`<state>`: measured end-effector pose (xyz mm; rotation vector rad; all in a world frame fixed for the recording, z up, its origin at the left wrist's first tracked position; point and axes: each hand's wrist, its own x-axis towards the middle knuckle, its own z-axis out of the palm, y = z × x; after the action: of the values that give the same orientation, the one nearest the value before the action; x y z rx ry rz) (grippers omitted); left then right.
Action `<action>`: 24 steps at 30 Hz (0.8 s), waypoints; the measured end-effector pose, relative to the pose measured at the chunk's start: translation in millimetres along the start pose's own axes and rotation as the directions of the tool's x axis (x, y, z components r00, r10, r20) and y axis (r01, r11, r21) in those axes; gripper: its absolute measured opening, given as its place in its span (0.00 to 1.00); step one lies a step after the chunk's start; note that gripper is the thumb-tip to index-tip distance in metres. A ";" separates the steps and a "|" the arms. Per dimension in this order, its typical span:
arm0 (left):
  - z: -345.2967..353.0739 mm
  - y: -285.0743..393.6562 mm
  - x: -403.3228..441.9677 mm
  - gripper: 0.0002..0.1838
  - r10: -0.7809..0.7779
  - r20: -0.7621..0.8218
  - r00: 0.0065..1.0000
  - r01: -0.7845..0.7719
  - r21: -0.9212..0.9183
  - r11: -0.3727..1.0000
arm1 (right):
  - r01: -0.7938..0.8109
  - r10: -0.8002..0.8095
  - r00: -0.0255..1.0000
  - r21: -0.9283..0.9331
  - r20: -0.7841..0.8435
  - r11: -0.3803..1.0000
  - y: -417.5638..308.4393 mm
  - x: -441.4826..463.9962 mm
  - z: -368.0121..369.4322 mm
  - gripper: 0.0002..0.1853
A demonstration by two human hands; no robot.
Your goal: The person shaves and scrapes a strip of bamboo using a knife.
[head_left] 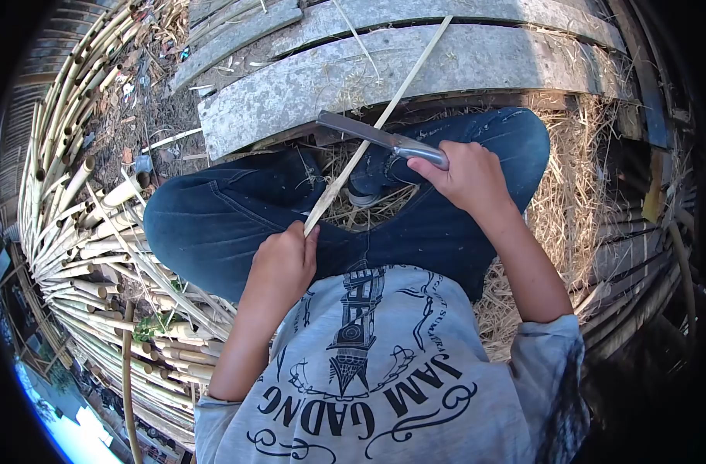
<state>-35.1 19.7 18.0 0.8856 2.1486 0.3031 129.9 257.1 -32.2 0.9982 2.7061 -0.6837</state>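
My left hand (283, 259) is closed around the near end of a long, pale bamboo strip (399, 93). The strip slants up and away to the right, between my bent legs and over the boards, its near part looking wider and rougher. In my right hand (469, 176) is a knife (357, 128), gripped by its grey, metallic-looking handle. Its straight, broad blade points left and crosses the strip at about mid-length. Whether the edge touches the strip I cannot tell.
Weathered boards (291, 97) lie in front of my legs. Many cut bamboo poles (97, 290) are stacked at the left. Straw-like shavings (565, 193) cover the ground at the right, and a thin loose strip (357, 39) rests across the boards.
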 end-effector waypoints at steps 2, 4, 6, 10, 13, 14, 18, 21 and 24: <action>1.6 1.3 0.3 0.16 -0.012 0.025 1.000 0.012 0.028 1.000 | -0.027 0.025 0.999 -0.078 -0.023 0.997 10.7 0.3 -6.3 0.40; -1.4 -0.1 0.5 0.16 -0.003 0.034 0.999 0.004 -0.020 1.000 | -0.004 -0.001 0.999 -0.117 -0.044 0.993 13.1 3.9 -7.5 0.40; -1.1 -0.7 1.2 0.16 0.006 0.043 0.999 -0.003 -0.064 0.998 | 0.017 -0.027 0.998 -0.153 -0.064 0.988 16.4 6.0 -9.2 0.40; -5.0 -8.8 -2.2 0.17 -0.022 0.069 0.997 0.027 -0.068 0.997 | -0.164 0.135 0.978 -0.178 -0.162 0.970 34.8 17.5 -16.8 0.40; -7.7 -15.3 -5.0 0.17 -0.003 0.099 0.995 0.015 -0.114 0.993 | -0.522 0.501 0.849 -0.120 -0.166 0.845 89.6 37.6 -59.6 0.41; -7.6 -15.9 -4.8 0.17 -0.003 0.097 0.995 0.016 -0.128 0.992 | -0.494 0.462 0.865 -0.177 -0.194 0.851 91.3 38.3 -63.8 0.41; -7.6 -8.0 2.9 0.16 -0.002 0.121 0.993 0.023 -0.177 0.984 | -0.422 0.408 0.899 -0.068 -0.160 0.904 48.3 18.1 -64.0 0.40; -3.3 -2.2 2.5 0.15 -0.059 0.071 0.996 0.066 -0.109 0.992 | -0.168 0.190 0.978 0.206 -0.092 0.964 9.0 4.2 -48.0 0.32; -1.3 -2.3 2.1 0.13 -0.039 0.055 0.998 0.039 0.002 0.999 | 0.000 -0.007 0.996 0.081 0.086 0.997 -26.2 -2.7 -25.1 0.35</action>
<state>-38.2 19.5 16.6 0.8421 2.1127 0.2547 114.7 250.0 0.1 0.9587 2.6258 -0.8237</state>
